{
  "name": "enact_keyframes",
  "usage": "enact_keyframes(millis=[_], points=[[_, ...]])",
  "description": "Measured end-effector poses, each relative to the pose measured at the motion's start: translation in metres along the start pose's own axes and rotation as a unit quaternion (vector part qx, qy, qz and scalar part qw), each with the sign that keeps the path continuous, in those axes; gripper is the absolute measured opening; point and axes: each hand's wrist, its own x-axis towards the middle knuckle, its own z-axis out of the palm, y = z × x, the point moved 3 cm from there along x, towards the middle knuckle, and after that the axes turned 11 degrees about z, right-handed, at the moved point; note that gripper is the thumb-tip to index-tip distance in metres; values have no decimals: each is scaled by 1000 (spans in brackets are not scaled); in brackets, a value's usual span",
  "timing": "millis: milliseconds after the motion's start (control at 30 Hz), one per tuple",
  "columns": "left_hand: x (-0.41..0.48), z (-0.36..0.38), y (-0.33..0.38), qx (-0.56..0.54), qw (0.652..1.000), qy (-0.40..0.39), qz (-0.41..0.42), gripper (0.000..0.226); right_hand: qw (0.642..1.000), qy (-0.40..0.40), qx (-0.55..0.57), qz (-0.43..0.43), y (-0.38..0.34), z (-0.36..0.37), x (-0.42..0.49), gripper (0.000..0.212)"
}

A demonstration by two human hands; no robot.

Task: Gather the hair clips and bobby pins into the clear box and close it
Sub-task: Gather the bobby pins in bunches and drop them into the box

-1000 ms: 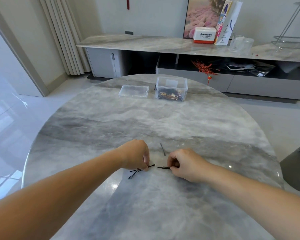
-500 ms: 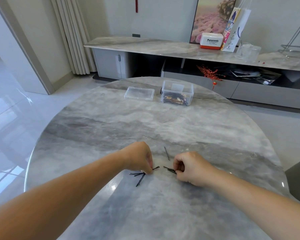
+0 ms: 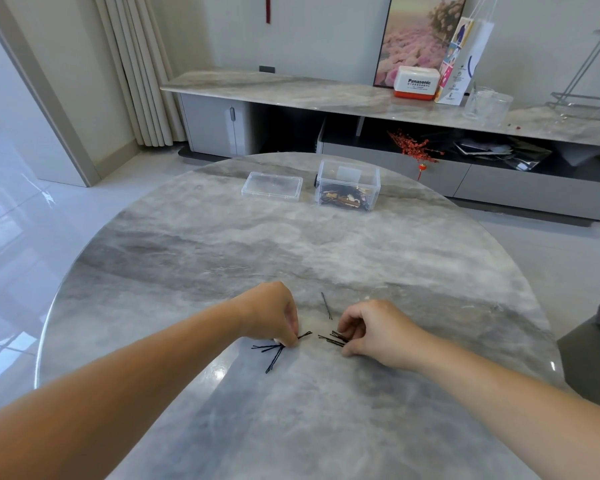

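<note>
My left hand [image 3: 272, 315] pinches a small bunch of black bobby pins [image 3: 274, 351] against the round marble table [image 3: 222, 258]. Close to its right, my right hand [image 3: 374, 329] pinches a second bunch of bobby pins [image 3: 333, 338]. One loose bobby pin [image 3: 326, 305] lies just beyond and between the hands. Far across the table stands the clear box [image 3: 347, 185], open, with hair clips in its bottom. Its clear lid [image 3: 272, 186] lies flat to the left of it.
Beyond the table runs a low marble-topped cabinet [image 3: 291, 88] with a white and red box [image 3: 417, 82], a paper bag and glass jars on it. Curtains hang at the back left. A dark seat [image 3: 593, 355] sits by the table's right edge.
Both hands stay at the same spot on the table, working the pins into bunches; the right hand's fingers have opened a little around its bunch. The camera has tilted slightly.
</note>
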Motion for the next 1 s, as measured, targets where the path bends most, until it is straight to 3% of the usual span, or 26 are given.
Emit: enact_keyframes(millis=[200, 467, 633, 800, 933, 1000], points=[[-2, 1, 0, 9, 1000, 11, 7, 7, 999, -9, -22, 27, -6, -1, 2, 14], [-1, 0, -1, -8, 1000, 21, 8, 6, 998, 5, -56, 21, -9, 6, 1, 12], [4, -6, 4, -139, 990, 27, -25, 2, 987, -8, 123, 104, -1, -7, 10, 12], [28, -28, 9, -309, 948, 72, -40, 9, 876, -39, 447, 176, 0, -39, 24, 15], [62, -64, 15, -406, 905, 122, -41, 9, 797, -49, 571, 193, -2, -72, 57, 18], [89, -87, 19, -430, 890, 147, -38, 9, 779, -48, 592, 202, -5, -93, 83, 16]])
